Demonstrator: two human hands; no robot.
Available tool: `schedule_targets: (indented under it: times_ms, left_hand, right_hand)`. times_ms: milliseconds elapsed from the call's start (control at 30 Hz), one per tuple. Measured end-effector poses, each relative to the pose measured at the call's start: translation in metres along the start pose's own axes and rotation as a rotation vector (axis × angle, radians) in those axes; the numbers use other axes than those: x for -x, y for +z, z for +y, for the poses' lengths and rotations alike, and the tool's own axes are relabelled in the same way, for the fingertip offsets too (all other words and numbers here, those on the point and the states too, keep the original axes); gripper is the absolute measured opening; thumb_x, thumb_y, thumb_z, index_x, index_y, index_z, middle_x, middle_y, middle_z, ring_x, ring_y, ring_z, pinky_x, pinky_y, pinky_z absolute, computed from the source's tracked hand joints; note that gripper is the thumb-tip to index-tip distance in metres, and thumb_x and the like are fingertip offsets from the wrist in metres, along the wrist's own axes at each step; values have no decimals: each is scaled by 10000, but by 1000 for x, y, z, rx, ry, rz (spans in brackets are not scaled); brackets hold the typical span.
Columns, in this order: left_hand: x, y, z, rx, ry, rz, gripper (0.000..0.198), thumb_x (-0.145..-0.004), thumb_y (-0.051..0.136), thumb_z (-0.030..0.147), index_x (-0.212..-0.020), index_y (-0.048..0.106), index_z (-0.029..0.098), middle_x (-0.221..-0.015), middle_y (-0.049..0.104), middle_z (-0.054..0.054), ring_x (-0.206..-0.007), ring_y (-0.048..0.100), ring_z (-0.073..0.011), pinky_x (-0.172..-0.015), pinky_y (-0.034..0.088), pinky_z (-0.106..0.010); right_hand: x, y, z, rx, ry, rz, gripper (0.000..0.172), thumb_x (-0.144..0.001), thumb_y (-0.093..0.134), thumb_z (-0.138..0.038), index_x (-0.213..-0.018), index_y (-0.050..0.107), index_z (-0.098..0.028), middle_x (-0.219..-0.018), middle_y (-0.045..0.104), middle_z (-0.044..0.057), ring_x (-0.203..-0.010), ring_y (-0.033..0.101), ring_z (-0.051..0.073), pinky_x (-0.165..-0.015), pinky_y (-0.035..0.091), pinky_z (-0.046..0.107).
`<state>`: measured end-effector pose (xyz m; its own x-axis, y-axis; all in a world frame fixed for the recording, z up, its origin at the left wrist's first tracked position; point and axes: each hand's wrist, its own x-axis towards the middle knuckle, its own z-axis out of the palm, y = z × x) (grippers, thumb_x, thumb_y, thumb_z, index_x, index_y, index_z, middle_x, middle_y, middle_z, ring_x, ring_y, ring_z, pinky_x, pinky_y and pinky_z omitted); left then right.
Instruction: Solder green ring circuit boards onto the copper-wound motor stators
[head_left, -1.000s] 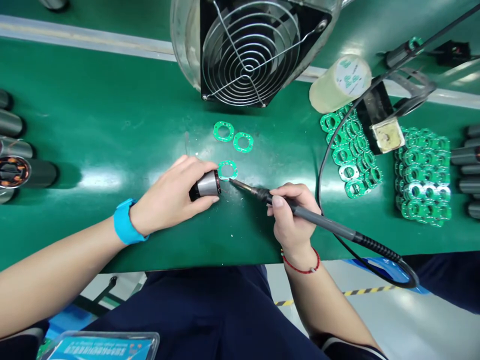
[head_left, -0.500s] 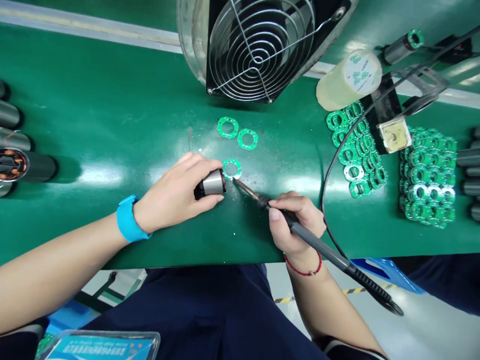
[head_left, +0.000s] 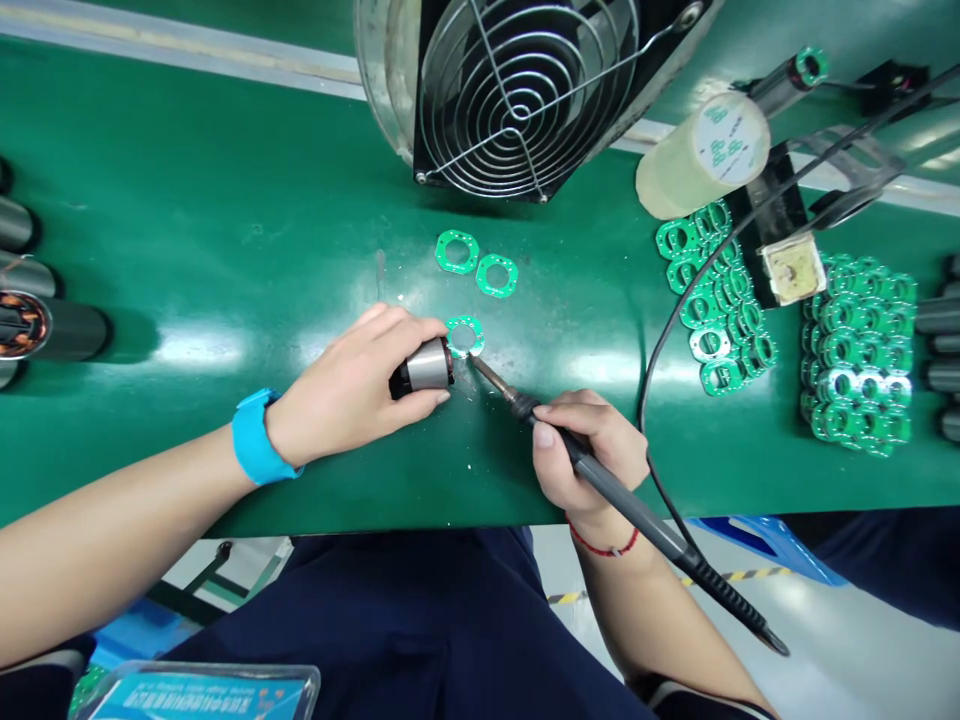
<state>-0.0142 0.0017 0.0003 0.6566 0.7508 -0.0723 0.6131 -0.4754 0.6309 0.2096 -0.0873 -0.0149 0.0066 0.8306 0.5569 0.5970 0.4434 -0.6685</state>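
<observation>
We hold our left hand [head_left: 367, 375] palm down over the green bench [head_left: 225, 200], its forearm slanting in from the lower left and a bright blue wristband [head_left: 259, 440] around the wrist. The fingers reach toward the right and bend over the far side of a silver-and-black motor cylinder [head_left: 429, 368], while the thumb lies along its near side, so the cylinder is clasped between them. It lies on its side, with its winding end facing right, just beside a green ring-shaped circuit board [head_left: 465, 321]; we cannot tell whether the two touch. Our right hand [head_left: 592, 450] comes up from the lower right, a red bead bracelet [head_left: 604, 550] at the wrist, and grips a soldering iron [head_left: 626, 500] like a pen. Thumb and forefinger pinch the handle toward its front, and the remaining fingers curl in behind. The iron slants from lower right to upper left, and its tip meets the near edge of the board in our view, though actual contact is too small for us to make out. Beyond our hands, two more green boards, an upper one [head_left: 442, 250] and a lower one [head_left: 482, 278], lie flat near the grilled fan [head_left: 517, 130].
</observation>
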Motion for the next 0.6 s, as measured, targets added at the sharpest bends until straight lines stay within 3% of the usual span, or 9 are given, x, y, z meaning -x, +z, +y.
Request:
schedule_targets:
  times_ms: [167, 267, 367, 433, 500, 600]
  left_hand:
    - [1, -1, 1, 0, 31, 6, 386, -884, 573, 367, -1203, 604, 152, -1055, 663, -95, -973, 578, -251, -885, 473, -384]
    - [1, 0, 0, 5, 60, 22, 392, -893, 574, 350, -1205, 609, 115, -1035, 661, -109, -952, 572, -247, -876, 476, -378]
    - [2, 2, 0, 7, 63, 33, 381, -895, 576, 323, -1200, 612, 97, -1037, 666, -120, -951, 569, -248, -891, 480, -390]
    - [2, 4, 2, 18, 63, 26, 387, -892, 584, 313, -1214, 608, 98, -1070, 673, -128, -994, 578, -255, -918, 483, -398]
    - [1, 5, 3, 33, 64, -3, 431, -885, 614, 336, -1248, 599, 104, -1110, 679, -134, -1041, 590, -262, -948, 488, -400]
    - [-4, 4, 0, 23, 62, -54, 491, -891, 630, 375, -1280, 598, 78, -1123, 688, -157, -1074, 615, -273, -992, 489, -407]
  right_hand:
    - [4, 0, 4, -7, 1, 13, 103, -866, 625, -180, -946, 633, -245, -694, 662, -24, -563, 644, 137, -513, 538, 259]
    - [8, 0, 7, 50, 66, 21, 257, -907, 651, -270, -1164, 640, -275, -804, 715, -3, -628, 685, 164, -578, 581, 298]
    - [5, 0, 6, 121, 156, -119, 482, -976, 587, -340, -1445, 478, -314, -993, 774, 29, -747, 755, 193, -657, 615, 320]
    - [0, 2, 5, 154, 115, -245, 537, -1006, 538, -354, -1519, 387, -306, -1040, 790, 40, -878, 774, 221, -743, 621, 340]
    - [-5, 5, 5, 204, 83, -307, 470, -1027, 484, -315, -1491, 427, -272, -1000, 799, 50, -938, 767, 240, -810, 604, 372]
    - [-8, 8, 12, 299, -38, -368, 362, -1016, 463, -431, -1253, 630, -215, -980, 783, 113, -835, 748, 288, -746, 570, 429]
